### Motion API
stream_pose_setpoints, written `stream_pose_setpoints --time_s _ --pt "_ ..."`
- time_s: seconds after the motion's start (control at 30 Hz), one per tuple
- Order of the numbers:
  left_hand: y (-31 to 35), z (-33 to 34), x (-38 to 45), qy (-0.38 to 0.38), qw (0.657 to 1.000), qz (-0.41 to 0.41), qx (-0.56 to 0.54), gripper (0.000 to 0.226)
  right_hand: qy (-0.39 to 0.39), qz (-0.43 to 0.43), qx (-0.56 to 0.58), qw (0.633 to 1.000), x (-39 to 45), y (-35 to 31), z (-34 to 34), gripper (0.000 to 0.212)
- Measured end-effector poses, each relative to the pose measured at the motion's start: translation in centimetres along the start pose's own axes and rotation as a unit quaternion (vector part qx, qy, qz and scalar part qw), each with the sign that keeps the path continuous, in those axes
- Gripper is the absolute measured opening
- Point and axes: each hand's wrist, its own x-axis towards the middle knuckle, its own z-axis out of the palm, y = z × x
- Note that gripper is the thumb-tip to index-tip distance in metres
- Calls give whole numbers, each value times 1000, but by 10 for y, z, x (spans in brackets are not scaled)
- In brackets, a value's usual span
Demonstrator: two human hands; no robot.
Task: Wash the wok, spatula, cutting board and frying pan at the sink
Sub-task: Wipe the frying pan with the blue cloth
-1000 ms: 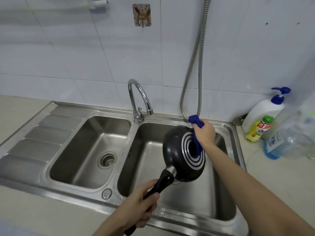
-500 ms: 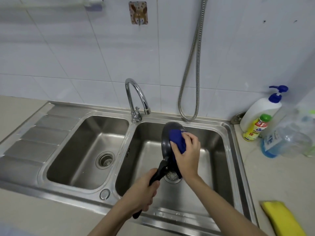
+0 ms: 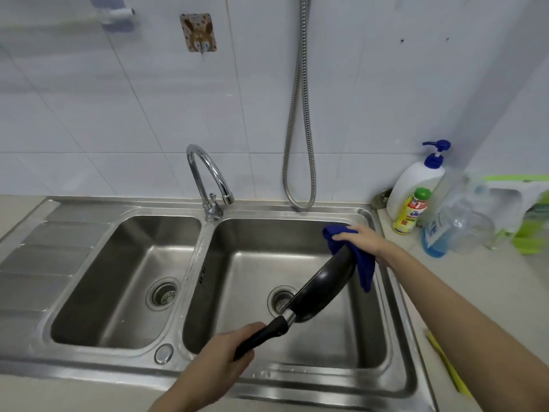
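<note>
A person holds a black frying pan (image 3: 322, 288) tilted on edge above the right basin of a steel double sink (image 3: 395, 346), the left hand (image 3: 219, 364) wrapped around the pan's black handle, fingers curled tight on it. The right hand (image 3: 364, 240) grips a blue cloth (image 3: 361, 263) at the pan's far rim, fingers closed over the fabric, which drapes down behind the pan. The pan hangs clear of the basin floor, its near end above the drain (image 3: 280, 301). The tap (image 3: 208, 179) shows no running water, and a metal hose (image 3: 298, 129) loops down the tiled wall behind. On the surface to the right stand a white pump bottle (image 3: 416, 182), a small yellow bottle (image 3: 410, 215) and a clear plastic bottle (image 3: 454, 230) with blue liquid. No wok, spatula or cutting board is in view.

The risk, as it appears here, lies in the one-handed hold: a wet or soapy handle could turn in the left palm and drop the pan against the steel. Pressing hard with the cloth at the far rim would lever against that grip. A wide sweep of the right elbow could also knock the bottles crowded near the sink edge.
</note>
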Motion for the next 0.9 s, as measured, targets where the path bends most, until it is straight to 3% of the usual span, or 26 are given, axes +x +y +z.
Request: stream_pose_setpoints --time_s 0.1,0.2,0.27,0.37,0.43,0.5,0.57,0.63,0.73,0.8,0.9 --pt "-4 14 7 8 996 31 80 67 50 31 87 994 -19 36 -4 27" --pt "-3 22 15 6 982 23 188 62 113 -49 -105 987 -29 58 -3 23" --pt "6 21 21 29 957 19 289 64 147 -104 -289 940 -37 63 -3 28" --pt "16 16 31 53 910 62 406 90 152 -132 -517 832 -53 54 7 41" --pt "22 11 36 58 889 68 449 93 110 -155 -575 796 -59 47 21 44" --pt "30 7 39 50 879 71 470 95 37 -164 -595 786 -57 46 37 43" --pt "38 4 40 35 878 53 474 97 -8 -140 -552 822 -50 46 49 40" --pt "45 7 42 24 885 30 464 92 -2 -125 -455 882 -43 47 61 37" --pt "46 20 45 67 903 24 423 79 15 -146 -304 941 -38 41 85 34" --pt "46 27 47 82 907 4 413 75 -6 -134 -226 965 -38 35 91 30" --pt "43 29 45 103 920 -51 376 71 -100 -119 -210 965 -40 27 76 18"
